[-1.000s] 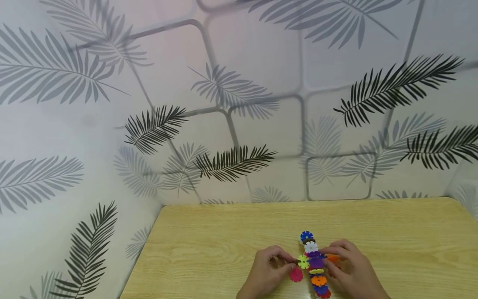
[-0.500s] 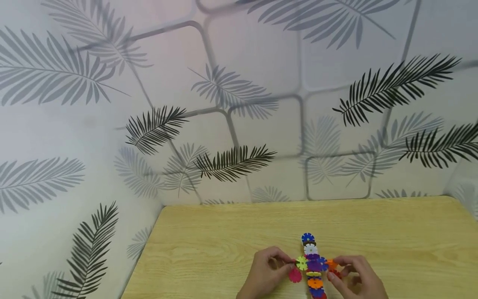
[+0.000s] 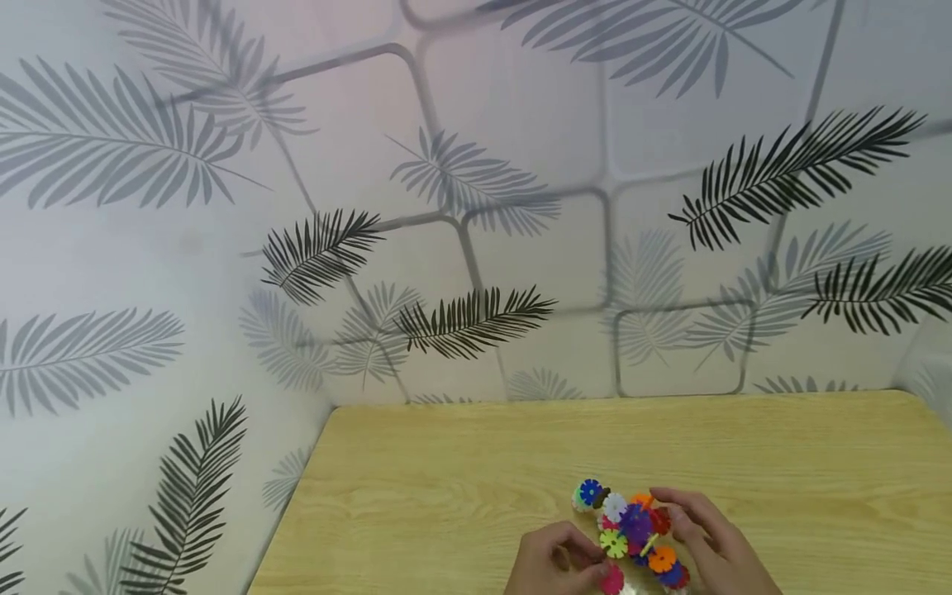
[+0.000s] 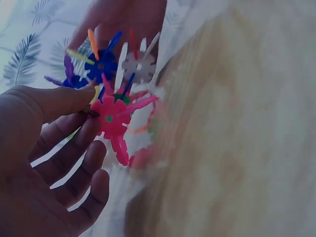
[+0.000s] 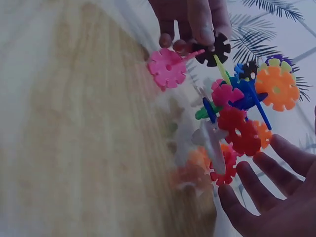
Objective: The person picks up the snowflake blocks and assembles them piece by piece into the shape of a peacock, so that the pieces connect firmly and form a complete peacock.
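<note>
A figure built of colourful notched interlocking discs [image 3: 635, 525] is held just above the table between both hands in the head view. My left hand [image 3: 554, 562] pinches a dark disc [image 5: 217, 49] at the figure's left arm, beside a pink disc [image 4: 112, 117]. Thumb and index do the pinching, while the other fingers curve loosely below in the left wrist view. My right hand [image 3: 710, 537] is at the opposite arm, near a red disc [image 5: 238, 132] and an orange one. Its fingers [image 5: 279, 170] are extended, tips right at the discs' edges; its thumb is hidden in the right wrist view.
The wood-grain table [image 3: 446, 479] runs back to a pale wall [image 3: 521, 273] with a leaf pattern. Another wall stands along the table's left side.
The figure has turned, its blue-disc top swinging left and its lower end right. My left hand has shifted right and down; the right hand's fingers have loosened from the orange and red discs.
</note>
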Available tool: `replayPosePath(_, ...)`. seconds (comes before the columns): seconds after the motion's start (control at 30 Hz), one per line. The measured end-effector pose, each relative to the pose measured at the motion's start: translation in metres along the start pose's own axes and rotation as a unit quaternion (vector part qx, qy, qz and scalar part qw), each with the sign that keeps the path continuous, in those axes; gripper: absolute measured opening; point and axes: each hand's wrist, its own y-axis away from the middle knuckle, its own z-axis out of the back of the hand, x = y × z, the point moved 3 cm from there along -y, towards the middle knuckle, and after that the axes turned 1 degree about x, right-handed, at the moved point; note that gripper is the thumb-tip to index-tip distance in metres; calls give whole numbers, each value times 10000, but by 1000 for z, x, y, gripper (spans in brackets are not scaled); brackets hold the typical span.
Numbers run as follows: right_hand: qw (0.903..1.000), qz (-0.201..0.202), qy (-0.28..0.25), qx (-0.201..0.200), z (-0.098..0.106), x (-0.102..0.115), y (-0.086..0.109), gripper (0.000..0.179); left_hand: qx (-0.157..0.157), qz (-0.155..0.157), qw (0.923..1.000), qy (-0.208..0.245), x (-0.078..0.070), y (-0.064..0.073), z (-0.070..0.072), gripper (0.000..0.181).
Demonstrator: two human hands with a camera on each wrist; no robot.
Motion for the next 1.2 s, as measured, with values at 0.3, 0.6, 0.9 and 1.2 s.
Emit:
replayPosePath(0.3, 9907, 767, -42, 1119, 14, 13, -26, 71, 744, 166, 9966, 310, -13, 4, -22, 21)
replayPosePath(0.6, 9792, 1264, 200, 1576, 16, 21, -45, 86, 1184, 202, 9925, 226, -15, 7, -30, 24)
replayPosePath(0.9, 9502, 1612, -466, 2627, 27, 19, -51, 107, 1262, 136, 9913, 337, -17, 8, -27, 26)
replayPosePath(1.2, 9464, 1618, -813, 2675, 36, 15, -47, 102, 699, 58, 9965, 454, -25, 10, -12, 20)
